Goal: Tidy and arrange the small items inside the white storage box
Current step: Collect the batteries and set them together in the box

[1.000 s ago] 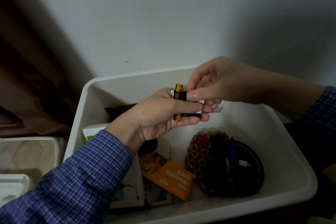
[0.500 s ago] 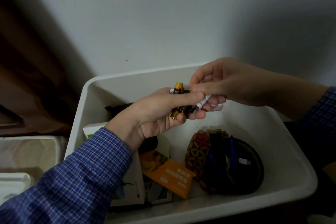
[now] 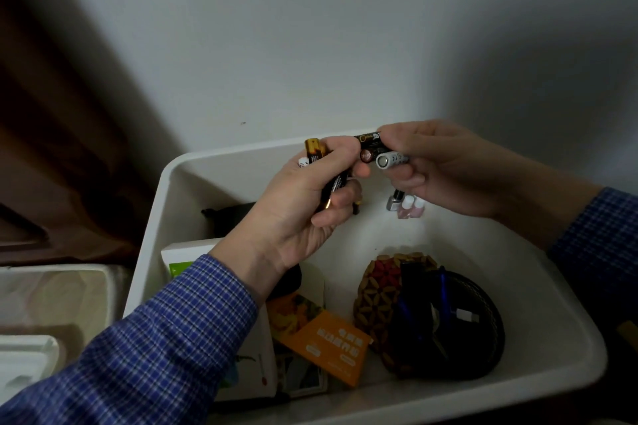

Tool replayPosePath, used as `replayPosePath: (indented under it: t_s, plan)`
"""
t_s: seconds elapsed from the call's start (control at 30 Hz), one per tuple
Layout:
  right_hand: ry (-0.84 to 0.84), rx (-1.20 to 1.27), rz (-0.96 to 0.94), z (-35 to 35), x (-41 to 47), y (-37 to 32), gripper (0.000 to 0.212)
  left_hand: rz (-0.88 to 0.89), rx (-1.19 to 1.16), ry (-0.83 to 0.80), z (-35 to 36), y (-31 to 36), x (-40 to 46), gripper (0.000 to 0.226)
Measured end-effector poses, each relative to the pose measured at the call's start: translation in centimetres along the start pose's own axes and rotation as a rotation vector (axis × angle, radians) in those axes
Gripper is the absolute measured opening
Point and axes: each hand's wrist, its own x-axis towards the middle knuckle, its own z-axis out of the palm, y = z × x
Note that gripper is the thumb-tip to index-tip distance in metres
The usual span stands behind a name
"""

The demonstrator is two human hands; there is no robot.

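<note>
My hands have drawn apart: the left hand [image 3: 303, 203] grips a battery bundle [image 3: 322, 171], the right hand [image 3: 445, 166] pinches two batteries [image 3: 379, 153] beside it; sorting continues.

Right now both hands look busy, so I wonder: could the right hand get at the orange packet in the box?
Probably not yet. The right hand is pinching batteries; otherwise the orange packet lies uncovered on top, with open space above.

You are looking at a dim, flat-lit scene: the wall [image 3: 310, 28] is palest at its middle and falls into soft shadow at both upper corners. The wide lens bows the box [image 3: 569, 331] rim, and the near sleeve [image 3: 165, 348] is slightly soft.
</note>
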Motion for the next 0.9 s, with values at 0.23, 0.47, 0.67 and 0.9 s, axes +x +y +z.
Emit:
replayPosePath:
  t_s: [0.23,0.47,0.67,0.9]
  plan:
    - [0.055,0.015,0.002,0.3,0.0,-0.2,0.041,0.06,0.09,-0.003,0.1,-0.1,0.1,0.014]
    - [0.055,-0.082,-0.005,0.6,-0.4,-0.6,0.027,0.121,0.172,-0.01,0.1,-0.2,-0.1,0.011]
    - [0.14,-0.161,0.022,0.1,-0.8,-1.0,0.011,0.028,0.145,0.074,-0.2,-0.4,0.5,0.007]
    - [0.403,-1.222,0.128,-1.2,1.3,2.0,0.014,-0.123,0.113,0.525,-2.5,-1.1,1.9,0.018]
